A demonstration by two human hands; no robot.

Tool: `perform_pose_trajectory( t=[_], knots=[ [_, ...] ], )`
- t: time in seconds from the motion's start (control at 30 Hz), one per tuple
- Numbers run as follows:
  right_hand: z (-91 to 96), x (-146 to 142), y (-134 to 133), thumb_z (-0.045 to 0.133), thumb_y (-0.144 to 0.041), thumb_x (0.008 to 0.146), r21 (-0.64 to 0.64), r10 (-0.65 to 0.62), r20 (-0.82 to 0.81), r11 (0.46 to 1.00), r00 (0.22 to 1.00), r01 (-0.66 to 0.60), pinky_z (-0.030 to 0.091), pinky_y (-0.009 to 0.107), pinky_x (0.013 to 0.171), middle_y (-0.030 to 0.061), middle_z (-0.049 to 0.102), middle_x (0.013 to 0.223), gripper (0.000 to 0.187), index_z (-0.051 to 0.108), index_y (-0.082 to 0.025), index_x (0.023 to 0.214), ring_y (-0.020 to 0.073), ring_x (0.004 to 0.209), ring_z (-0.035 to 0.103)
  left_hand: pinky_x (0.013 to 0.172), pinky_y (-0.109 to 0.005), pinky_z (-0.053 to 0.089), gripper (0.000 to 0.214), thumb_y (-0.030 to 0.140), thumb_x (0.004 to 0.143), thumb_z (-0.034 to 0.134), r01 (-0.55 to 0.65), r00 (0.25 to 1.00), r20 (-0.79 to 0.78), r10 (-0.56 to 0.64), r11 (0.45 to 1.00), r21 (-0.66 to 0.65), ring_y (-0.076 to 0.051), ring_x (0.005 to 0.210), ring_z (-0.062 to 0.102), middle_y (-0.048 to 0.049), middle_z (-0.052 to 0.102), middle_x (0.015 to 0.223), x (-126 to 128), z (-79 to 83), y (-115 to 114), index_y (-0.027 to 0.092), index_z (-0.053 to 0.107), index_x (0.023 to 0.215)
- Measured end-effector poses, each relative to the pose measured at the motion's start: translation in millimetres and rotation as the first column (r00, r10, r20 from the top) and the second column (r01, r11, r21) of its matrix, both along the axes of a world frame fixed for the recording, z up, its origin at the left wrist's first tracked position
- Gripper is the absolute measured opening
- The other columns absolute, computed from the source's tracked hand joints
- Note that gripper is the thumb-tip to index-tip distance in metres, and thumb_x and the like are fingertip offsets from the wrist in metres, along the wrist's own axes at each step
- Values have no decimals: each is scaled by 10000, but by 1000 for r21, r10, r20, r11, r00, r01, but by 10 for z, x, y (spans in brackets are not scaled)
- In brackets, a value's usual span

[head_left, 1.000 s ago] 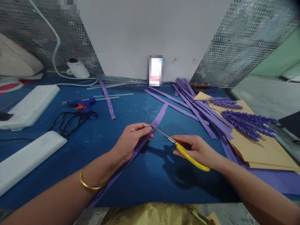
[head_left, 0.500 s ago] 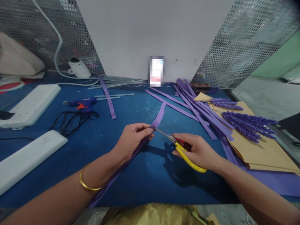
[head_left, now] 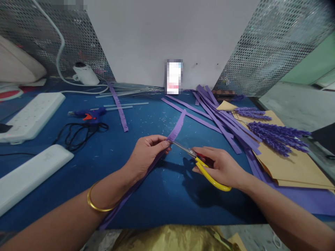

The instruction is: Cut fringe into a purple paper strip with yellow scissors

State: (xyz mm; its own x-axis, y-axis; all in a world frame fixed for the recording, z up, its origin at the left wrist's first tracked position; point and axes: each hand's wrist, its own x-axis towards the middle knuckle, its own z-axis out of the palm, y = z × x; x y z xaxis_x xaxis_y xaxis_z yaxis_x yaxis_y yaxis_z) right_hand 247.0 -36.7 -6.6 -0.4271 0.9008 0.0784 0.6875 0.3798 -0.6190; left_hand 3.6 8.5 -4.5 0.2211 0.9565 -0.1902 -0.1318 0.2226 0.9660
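Two bare hands are over the blue tabletop [head_left: 172, 205], the right hand [head_left: 221, 167] wrapped around the handles of the yellow-and-red scissors [head_left: 213, 179] and the left hand [head_left: 151, 153], left of the scissors, pinching a purple paper strip [head_left: 177, 128] between thumb and fingers. One end of that strip trails down beside the left forearm; the other rises beyond the scissors' tips, which lie at the strip's edge by the left fingertips. How far the blades are parted is too small to tell. To snip well here, I would hold the strip taut at the pinch, make short, evenly spaced cuts, and move thumb and fingers back before each bite, since they sit so near the points. Right of the scissors lie tan paper sheets [head_left: 300, 172], with purple lavender-like sprigs [head_left: 274, 134] on them. Beyond the scissors to the right are loose purple strips [head_left: 221, 123]; beyond to the left, a blue glue gun [head_left: 96, 115] with an orange trigger. Farthest, roughly straight past the scissors, a blurred, lit phone [head_left: 173, 78] stands against a grey panel [head_left: 162, 35].
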Motion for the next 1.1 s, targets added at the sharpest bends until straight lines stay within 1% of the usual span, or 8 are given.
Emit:
perform_pose_trajectory(
  t=[0.13, 0.37, 0.57, 0.73, 0.9, 1.1],
  knots=[
    [7, 1, 4, 638, -479, 907, -7, 25, -6, 1000, 1000, -25, 450, 267, 637, 81, 698, 882, 409, 686, -175, 1178, 170, 683, 590, 656, -245, 465, 131, 274, 698, 813, -24, 1000, -10, 24, 999, -26, -126, 645, 589, -19, 682, 664, 5, 7, -12, 159, 768, 741],
    [14, -1, -16, 609, -467, 929, 24, 31, 14, 999, 999, -32, 427, 262, 604, 64, 664, 798, 416, 679, -158, 1200, 153, 622, 537, 647, -251, 476, 142, 281, 690, 821, -30, 1000, 0, 30, 999, -32, -129, 636, 593, -22, 687, 659, 4, -21, -3, 159, 775, 747],
    [4, -10, -22, 610, -456, 928, 39, 32, 27, 999, 999, -33, 427, 258, 598, 76, 685, 834, 410, 676, -154, 1197, 150, 619, 545, 651, -248, 486, 136, 274, 685, 828, -33, 999, 10, 33, 999, -38, -129, 638, 599, -23, 693, 655, -1, -16, -2, 159, 777, 739],
    [-5, -22, -15, 627, -461, 913, 44, 11, 32, 999, 999, -13, 434, 257, 604, 58, 665, 794, 431, 665, -157, 1216, 154, 624, 559, 646, -246, 478, 132, 281, 690, 824, -19, 1000, 11, 19, 999, -42, -126, 632, 598, -20, 695, 650, 1, -34, -3, 166, 775, 732],
    [20, -17, -15, 608, -461, 928, 34, 33, 36, 999, 999, -35, 394, 255, 575, 25, 598, 723, 394, 677, -161, 1175, 145, 594, 506, 651, -254, 479, 129, 285, 693, 823, -9, 1000, 12, 9, 999, -43, -130, 639, 600, -20, 695, 662, 1, -42, -13, 171, 775, 731],
    [12, -5, -15, 608, -467, 929, 20, 35, 7, 999, 999, -36, 402, 252, 593, 33, 614, 746, 385, 677, -169, 1163, 147, 616, 508, 660, -260, 478, 139, 286, 694, 823, -6, 1000, 12, 6, 999, -35, -133, 642, 602, -24, 698, 669, -1, -33, -15, 167, 779, 750]
  ],
)
